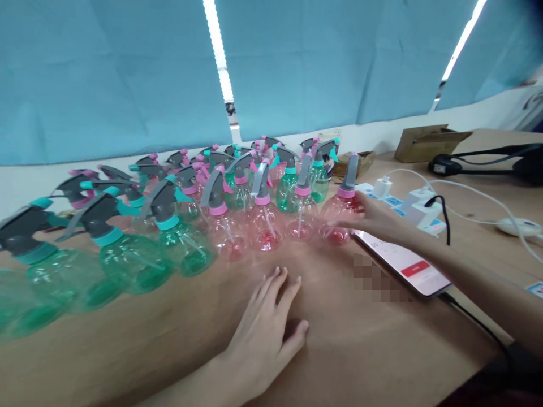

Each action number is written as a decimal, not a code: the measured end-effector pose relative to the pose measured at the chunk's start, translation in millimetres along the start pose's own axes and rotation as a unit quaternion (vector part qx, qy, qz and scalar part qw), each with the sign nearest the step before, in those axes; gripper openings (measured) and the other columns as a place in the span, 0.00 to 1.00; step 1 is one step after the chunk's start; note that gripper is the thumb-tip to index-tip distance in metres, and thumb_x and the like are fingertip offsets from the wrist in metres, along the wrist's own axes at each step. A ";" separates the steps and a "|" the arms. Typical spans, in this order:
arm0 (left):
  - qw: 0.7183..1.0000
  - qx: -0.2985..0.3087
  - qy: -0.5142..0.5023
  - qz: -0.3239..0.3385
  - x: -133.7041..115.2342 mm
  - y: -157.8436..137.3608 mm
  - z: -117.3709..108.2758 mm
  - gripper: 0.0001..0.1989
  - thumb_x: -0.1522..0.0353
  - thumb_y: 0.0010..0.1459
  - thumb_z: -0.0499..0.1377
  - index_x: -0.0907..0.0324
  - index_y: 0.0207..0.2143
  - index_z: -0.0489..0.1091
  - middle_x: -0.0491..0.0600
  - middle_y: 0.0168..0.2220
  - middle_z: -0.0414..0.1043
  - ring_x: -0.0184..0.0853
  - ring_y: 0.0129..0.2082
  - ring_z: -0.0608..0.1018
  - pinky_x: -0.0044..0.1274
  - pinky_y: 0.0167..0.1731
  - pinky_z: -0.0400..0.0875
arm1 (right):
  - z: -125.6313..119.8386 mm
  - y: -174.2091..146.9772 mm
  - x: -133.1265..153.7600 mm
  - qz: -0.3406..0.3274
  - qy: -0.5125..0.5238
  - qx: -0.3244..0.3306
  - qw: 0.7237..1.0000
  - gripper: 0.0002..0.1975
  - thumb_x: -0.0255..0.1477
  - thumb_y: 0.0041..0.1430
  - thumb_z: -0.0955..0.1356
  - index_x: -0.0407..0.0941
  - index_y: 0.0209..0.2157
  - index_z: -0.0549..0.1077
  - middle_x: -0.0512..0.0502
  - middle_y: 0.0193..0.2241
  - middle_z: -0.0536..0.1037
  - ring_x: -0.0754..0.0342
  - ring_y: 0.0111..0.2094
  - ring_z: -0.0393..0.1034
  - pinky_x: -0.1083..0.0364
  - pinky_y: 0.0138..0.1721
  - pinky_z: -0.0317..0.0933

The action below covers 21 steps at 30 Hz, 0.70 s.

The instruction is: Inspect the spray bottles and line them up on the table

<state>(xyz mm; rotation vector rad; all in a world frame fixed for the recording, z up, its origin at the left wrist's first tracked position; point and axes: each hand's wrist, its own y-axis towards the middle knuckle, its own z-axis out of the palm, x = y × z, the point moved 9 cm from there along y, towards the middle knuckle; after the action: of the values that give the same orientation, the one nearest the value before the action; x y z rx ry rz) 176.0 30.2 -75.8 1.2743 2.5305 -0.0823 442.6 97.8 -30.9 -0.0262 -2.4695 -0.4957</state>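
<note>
My right hand (369, 217) is closed around the lower side of a pink spray bottle (337, 212), which stands upright at the right end of the front row. My left hand (269, 316) lies on the wooden table, fingers spread, holding nothing. Just beyond its fingertips stand more pink spray bottles (266, 223) with grey trigger heads and pink collars. To the left are several green spray bottles (133, 257) with turquoise collars. Further rows of pink and green bottles stand behind, partly hidden by the front ones.
A phone (405, 263) with a lit screen lies beside my right forearm, a cable at its lower end. Behind it sits a power strip (392, 200) with white chargers. A cardboard box (424, 144), a black strap-like item (487, 161) and a white mouse (520, 227) are at the right.
</note>
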 end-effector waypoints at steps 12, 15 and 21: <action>1.000 -0.010 0.008 0.010 0.2 0.1 1.6 0.27 0.66 0.62 0.54 0.61 0.62 0.56 0.61 0.65 0.54 0.50 0.65 0.57 0.49 0.59 0.57 | -2.9 21.3 -5.1 -0.003 0.004 -0.037 0.999 0.30 0.43 0.49 0.73 0.46 0.51 0.68 0.39 0.46 0.77 0.37 0.44 0.72 0.40 0.43 0.67; 1.000 -0.017 0.003 0.011 -0.6 -0.7 -0.4 0.26 0.66 0.62 0.54 0.60 0.62 0.57 0.60 0.65 0.55 0.50 0.65 0.57 0.49 0.59 0.57 | -0.9 26.2 -5.7 -0.010 0.003 -0.038 0.999 0.30 0.42 0.48 0.73 0.46 0.52 0.68 0.39 0.46 0.76 0.37 0.45 0.72 0.39 0.44 0.66; 1.000 0.000 0.007 0.009 -0.8 -0.4 0.7 0.26 0.66 0.63 0.54 0.62 0.62 0.58 0.62 0.65 0.55 0.50 0.65 0.57 0.50 0.59 0.57 | 3.8 29.6 -2.0 -0.023 0.000 -0.030 0.999 0.31 0.42 0.49 0.73 0.47 0.53 0.67 0.39 0.47 0.76 0.38 0.45 0.72 0.39 0.45 0.66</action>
<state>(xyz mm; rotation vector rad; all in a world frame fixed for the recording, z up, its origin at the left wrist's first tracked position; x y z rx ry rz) 176.4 29.2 -76.2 1.3014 2.5308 -0.0682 446.0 126.8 -24.7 0.0057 -2.4587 -0.5900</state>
